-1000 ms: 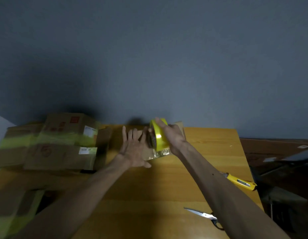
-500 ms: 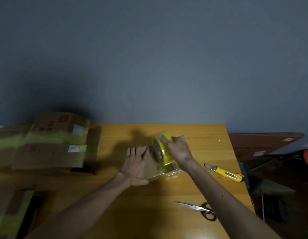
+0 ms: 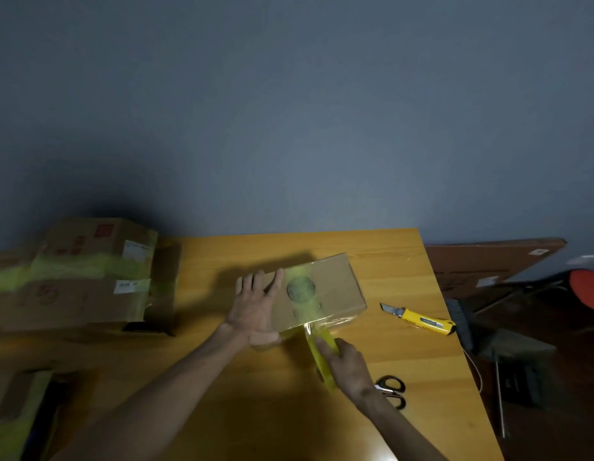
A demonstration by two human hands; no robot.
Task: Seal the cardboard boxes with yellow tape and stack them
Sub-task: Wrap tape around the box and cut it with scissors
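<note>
Since a moment ago the right hand (image 3: 350, 367) has pulled the roll of yellow sticky tape (image 3: 317, 356) off the top of the box and down past its near edge, closer to the person. Nearest of all, at the bottom left, a flat piece of brown cardboard (image 3: 12, 404) with yellow tape on it lies partly out of view. A pair of silver scissors with black handles (image 3: 394, 390) lies on the yellow wooden surface (image 3: 389, 261), just beside the right wrist. The right hand's fingers are curled round the roll and grip it, with the roll standing on its edge. A strip of see-through yellow tape (image 3: 309, 314) runs from the roll up over the box's near edge and across its top. The small brown cardboard box (image 3: 335, 287) sits in the middle of the surface, turned a little. The left hand (image 3: 255, 307) lies flat on the left part of the box top, fingers straight and spread, holding nothing. To the right of the box, apart from it, lies a yellow box-cutter knife (image 3: 422, 321) with its blade end pointing at the box. Farther back on the left stands a pile of bigger brown cardboard boxes (image 3: 79, 287) with yellow tape bands and white labels. Beyond the surface's right edge a big flat brown board (image 3: 482, 261) leans by the grey wall.
</note>
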